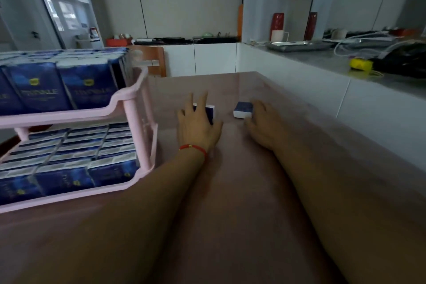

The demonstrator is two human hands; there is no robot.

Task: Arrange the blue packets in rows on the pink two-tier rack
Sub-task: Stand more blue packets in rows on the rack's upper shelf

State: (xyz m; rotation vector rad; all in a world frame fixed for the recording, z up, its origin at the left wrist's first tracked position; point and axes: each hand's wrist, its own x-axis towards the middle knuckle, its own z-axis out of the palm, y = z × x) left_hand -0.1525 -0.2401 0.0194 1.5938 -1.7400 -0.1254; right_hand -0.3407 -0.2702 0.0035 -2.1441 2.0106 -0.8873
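1. Head view: I see the left hand (198, 125) laid over 1 blue packet (210, 112) on the pink table (242, 191), fingers spread and barely bent across its top.
2. The right hand (265, 127) touches a 2nd packet (242, 110) at its right side; I cannot tell whether it grips.
3. The pink two-tier rack (136, 122) stands at left, both tiers filled with rows of packets (66, 85).
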